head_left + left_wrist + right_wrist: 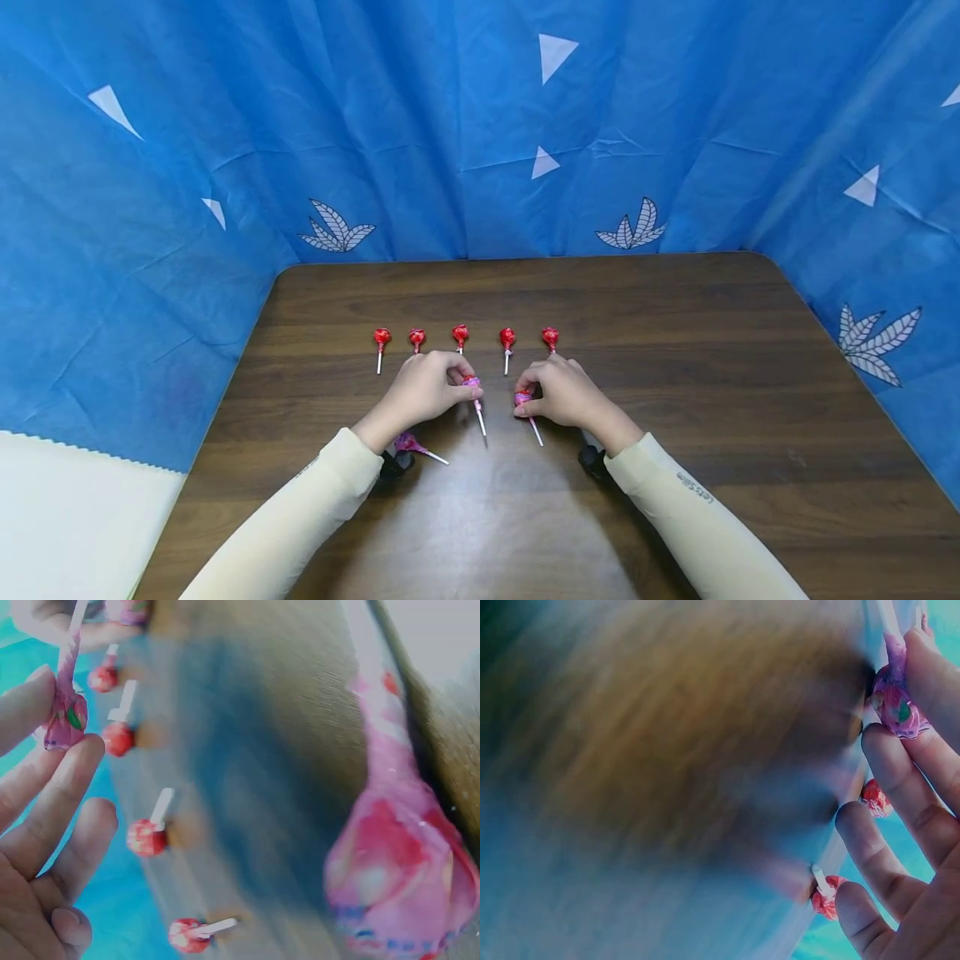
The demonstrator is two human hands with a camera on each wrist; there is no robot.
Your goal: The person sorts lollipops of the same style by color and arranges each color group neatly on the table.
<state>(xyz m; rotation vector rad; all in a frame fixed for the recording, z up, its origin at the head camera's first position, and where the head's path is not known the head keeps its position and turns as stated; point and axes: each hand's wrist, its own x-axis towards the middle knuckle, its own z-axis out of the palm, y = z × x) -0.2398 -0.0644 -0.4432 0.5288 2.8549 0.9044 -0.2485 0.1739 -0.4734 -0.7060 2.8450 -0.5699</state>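
Note:
My left hand (429, 388) pinches a pink-wrapped lollipop (66, 720) by its candy head, between thumb and fingers, with the white stick pointing toward me. To its right, my right hand (562, 393) pinches another pink-wrapped lollipop (897, 705) the same way. A third lollipop (408, 443), in purple-pink wrapping, lies beside the left wrist and looms large in the left wrist view. Beyond the hands, several red-wrapped lollipops (507, 338) form a row across the table, heads away from me. The left hand partly covers the sticks of two of them.
The brown wooden table (675, 333) has rounded far corners. A blue curtain (465, 125) with white triangles and leaf prints hangs behind it and along both sides. Pale sleeves (292, 508) cover both forearms, and dark straps (592, 460) sit at the wrists.

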